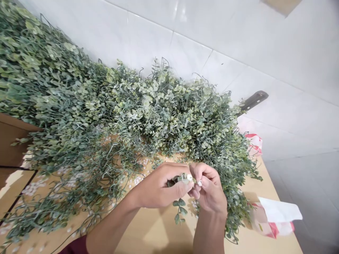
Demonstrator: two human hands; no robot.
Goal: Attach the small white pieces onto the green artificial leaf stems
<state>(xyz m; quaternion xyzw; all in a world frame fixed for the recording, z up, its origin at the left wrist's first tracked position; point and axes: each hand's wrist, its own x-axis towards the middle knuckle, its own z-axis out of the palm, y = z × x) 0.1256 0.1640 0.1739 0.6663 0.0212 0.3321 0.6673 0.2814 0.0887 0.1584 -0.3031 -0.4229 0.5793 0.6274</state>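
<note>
My left hand [159,187] is closed round a small artificial green sprig [180,208], whose leafy end hangs down below my fingers. My right hand [209,188] meets it fingertip to fingertip, pinching a tiny white piece [189,177] at the top of the sprig's stem. Both hands hover above a tan wooden table [150,229], just in front of a big heap of artificial leafy greenery [111,116].
Small white beads [33,188] are scattered on the table under the greenery. A red-and-white plastic bag [275,217] lies at the table's right edge, another one [254,143] behind the heap. A white tiled wall [238,46] rises behind, with a dark bracket [253,100].
</note>
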